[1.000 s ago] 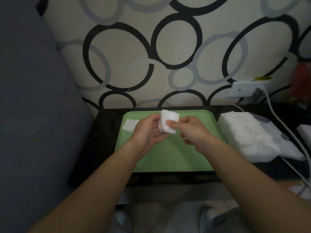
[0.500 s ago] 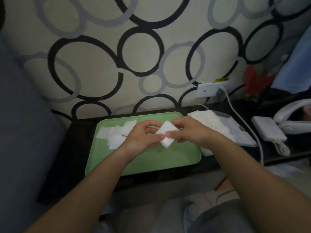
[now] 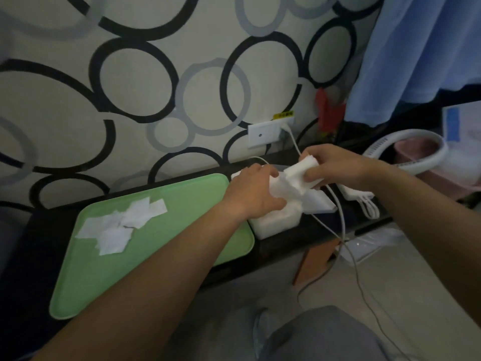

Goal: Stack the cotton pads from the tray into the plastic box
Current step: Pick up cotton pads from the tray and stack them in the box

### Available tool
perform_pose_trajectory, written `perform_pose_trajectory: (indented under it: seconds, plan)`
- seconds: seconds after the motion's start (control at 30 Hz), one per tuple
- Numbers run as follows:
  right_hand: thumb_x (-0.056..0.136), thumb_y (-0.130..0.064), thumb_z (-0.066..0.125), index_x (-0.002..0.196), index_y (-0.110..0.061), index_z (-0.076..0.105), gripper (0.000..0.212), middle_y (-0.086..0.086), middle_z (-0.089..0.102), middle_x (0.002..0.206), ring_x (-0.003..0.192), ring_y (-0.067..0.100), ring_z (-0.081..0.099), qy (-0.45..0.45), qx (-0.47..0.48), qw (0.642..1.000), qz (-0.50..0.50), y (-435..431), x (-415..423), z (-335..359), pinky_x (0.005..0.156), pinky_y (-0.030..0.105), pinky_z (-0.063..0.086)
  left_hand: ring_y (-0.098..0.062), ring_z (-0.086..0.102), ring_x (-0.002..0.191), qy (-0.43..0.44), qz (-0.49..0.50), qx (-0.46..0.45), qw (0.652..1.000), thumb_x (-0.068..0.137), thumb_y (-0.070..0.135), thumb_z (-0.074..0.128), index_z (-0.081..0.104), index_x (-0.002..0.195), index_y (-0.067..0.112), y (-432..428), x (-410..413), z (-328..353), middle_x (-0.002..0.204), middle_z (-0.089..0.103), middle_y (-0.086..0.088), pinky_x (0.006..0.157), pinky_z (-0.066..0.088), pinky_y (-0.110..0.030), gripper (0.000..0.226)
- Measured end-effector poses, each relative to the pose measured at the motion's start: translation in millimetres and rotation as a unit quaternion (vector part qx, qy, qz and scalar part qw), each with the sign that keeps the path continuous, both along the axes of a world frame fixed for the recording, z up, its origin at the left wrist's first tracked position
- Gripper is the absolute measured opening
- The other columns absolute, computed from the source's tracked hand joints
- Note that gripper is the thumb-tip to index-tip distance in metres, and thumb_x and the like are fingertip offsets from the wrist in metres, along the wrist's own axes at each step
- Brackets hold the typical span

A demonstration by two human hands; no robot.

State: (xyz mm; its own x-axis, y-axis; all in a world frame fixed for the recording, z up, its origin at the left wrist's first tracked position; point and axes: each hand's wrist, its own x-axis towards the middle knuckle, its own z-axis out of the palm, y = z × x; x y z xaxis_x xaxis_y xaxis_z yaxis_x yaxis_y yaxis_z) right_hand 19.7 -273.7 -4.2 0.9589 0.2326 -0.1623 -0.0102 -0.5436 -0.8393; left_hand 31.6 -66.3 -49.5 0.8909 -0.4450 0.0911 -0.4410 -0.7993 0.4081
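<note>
Gripping pads [image 3: 299, 175], right hand [image 3: 335, 168]; left hand [image 3: 253, 191] holds box [image 3: 273, 222] stack [image 3: 286, 198] (beside tray [image 3: 182, 230]).

A single camera rides on the person's head, looking forward and down along both forearms to the dark shelf [image 3: 281, 246] against the patterned wall [image 3: 135, 82]. It sits near: the left hand [image 3: 253, 190] and right hand [image 3: 335, 165] fall mid-frame. The wide lens seems to tilt the scene, green tray [image 3: 182, 212] lower left.

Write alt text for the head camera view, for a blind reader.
The right hand holds a bundle of cotton pads over a white plastic box, where the left hand grips the pads already packed. Loose pads lie on the green tray beside it.
</note>
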Motion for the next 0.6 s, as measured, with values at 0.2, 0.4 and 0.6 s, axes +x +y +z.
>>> perform_pose_trajectory:
  seconds: [0.2,0.4,0.6]
  plan:
    - [0.077,0.006,0.072,0.096,-0.004,0.063,0.023,0.026,0.064,0.092,0.084,0.030,0.059,0.003,-0.062,0.996,0.057,-15.4,8.8,-1.2,0.080,0.049,0.050,-0.036,0.005,0.152,0.046,-0.018,0.215,0.975,0.063,0.070,0.075,0.008,0.158,0.024,-31.6,39.0,-19.1,0.163,0.015,-0.013,0.122,0.004,-0.057,0.125]
    - [0.076,0.003,0.076,0.099,-0.005,0.063,0.028,0.025,0.066,0.099,0.085,0.026,0.062,0.004,-0.079,0.994,0.079,-21.6,17.7,-11.1,0.084,0.050,0.051,-0.046,-0.010,0.151,0.095,-0.005,0.277,0.956,0.067,0.071,0.073,-0.011,0.158,0.021,-49.6,46.4,-20.7,0.165,-0.007,-0.023,0.119,-0.008,-0.062,0.134]
    - [0.076,0.001,0.077,0.096,-0.011,0.065,0.026,0.009,0.071,0.091,0.082,0.012,0.065,0.000,-0.104,0.988,0.110,-13.1,23.0,-15.4,0.074,0.022,0.050,-0.039,0.040,0.132,0.006,-0.007,0.235,0.972,0.060,0.071,0.077,0.030,0.143,0.019,-44.0,49.2,-26.8,0.142,0.039,-0.018,0.117,0.021,-0.056,0.109]
